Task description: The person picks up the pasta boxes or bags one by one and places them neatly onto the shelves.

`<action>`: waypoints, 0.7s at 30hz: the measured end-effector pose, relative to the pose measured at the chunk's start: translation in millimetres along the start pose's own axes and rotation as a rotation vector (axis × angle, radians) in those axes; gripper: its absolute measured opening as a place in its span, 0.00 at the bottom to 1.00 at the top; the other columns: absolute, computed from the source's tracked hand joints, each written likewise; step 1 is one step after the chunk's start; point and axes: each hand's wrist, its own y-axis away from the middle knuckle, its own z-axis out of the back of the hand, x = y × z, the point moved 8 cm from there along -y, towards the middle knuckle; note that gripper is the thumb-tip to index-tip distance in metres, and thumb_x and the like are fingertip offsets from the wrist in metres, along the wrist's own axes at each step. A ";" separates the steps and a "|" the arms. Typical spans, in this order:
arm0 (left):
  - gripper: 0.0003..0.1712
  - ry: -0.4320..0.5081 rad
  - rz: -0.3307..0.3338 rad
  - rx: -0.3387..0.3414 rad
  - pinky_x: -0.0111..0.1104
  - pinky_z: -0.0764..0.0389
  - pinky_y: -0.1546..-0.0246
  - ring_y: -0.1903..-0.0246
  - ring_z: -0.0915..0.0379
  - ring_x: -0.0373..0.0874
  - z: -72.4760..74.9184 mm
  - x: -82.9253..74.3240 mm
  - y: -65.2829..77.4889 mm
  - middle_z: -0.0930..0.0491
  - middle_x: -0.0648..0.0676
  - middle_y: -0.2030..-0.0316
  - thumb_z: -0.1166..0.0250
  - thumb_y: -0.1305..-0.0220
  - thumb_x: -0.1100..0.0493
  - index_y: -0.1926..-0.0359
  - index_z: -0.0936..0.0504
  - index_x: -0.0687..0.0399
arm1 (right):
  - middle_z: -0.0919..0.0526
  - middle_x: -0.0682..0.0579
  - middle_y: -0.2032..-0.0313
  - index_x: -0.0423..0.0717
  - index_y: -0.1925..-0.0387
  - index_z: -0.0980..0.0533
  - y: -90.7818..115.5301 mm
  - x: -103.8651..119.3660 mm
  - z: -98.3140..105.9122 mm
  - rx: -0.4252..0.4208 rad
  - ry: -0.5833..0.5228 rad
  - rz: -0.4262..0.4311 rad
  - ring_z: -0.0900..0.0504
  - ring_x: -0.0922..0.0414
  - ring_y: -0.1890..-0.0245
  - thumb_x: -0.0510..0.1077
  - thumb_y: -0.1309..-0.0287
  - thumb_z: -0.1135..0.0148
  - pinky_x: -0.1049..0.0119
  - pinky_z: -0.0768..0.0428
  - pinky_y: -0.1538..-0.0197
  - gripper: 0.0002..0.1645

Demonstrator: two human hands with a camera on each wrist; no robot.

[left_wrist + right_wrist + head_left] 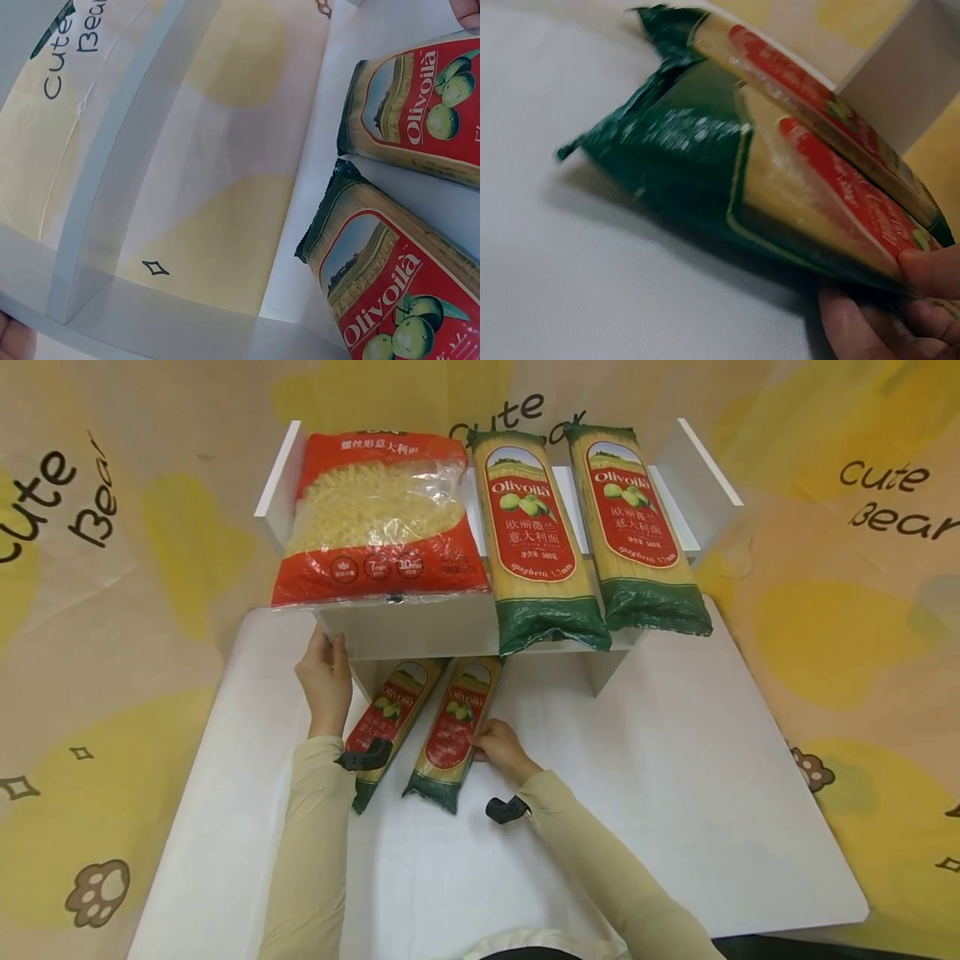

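Observation:
My right hand (501, 747) pinches the edge of a spaghetti pack (450, 735) under the white shelf (427, 631), thumb on top and fingers below in the right wrist view. That pack has a red label and a green end flap, which points toward me. A second spaghetti pack (390, 706) lies slanted to its left, partly covered by the left wrist camera in the head view. With my left hand (327, 685) I grip the shelf's left side; only some fingertips (15, 341) show at the panel in the left wrist view.
On top of the shelf lie a red bag of spiral pasta (382, 518) and two more spaghetti packs, one in the middle (528, 527) and one at the right (637, 527), overhanging the front edge. A white table (675, 793) carries the shelf, with a printed cloth (840, 635) around it.

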 end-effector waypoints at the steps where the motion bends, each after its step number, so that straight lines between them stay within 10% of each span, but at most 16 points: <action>1: 0.18 0.002 -0.001 -0.001 0.48 0.22 0.52 0.50 0.23 0.55 -0.1 0.2 -0.1 0.22 0.61 0.47 0.46 0.31 0.66 0.42 0.25 0.63 | 0.27 0.48 0.72 0.34 0.68 0.32 0.6 -1.3 0.0 0.007 -0.051 -0.019 0.22 0.57 0.74 0.30 0.40 0.44 0.61 0.16 0.63 0.05; 12: 0.18 -0.010 -0.012 0.001 0.48 0.22 0.52 0.52 0.22 0.57 -1.1 0.4 0.4 0.22 0.62 0.47 0.46 0.31 0.66 0.42 0.25 0.64 | 0.20 0.51 0.79 0.32 0.65 0.27 6.7 -14.2 4.4 -0.041 -0.280 -0.133 0.19 0.61 0.80 0.33 0.44 0.41 0.66 0.17 0.69 0.06; 21: 0.21 0.158 0.122 -0.015 0.37 0.27 0.44 0.43 0.28 0.45 -3.3 9.3 2.2 0.24 0.55 0.43 0.47 0.31 0.66 0.38 0.26 0.57 | 0.15 0.47 0.72 0.30 0.56 0.25 7.2 -2.9 -5.0 -0.074 -0.024 -0.040 0.18 0.60 0.77 0.48 0.46 0.33 0.69 0.20 0.74 0.25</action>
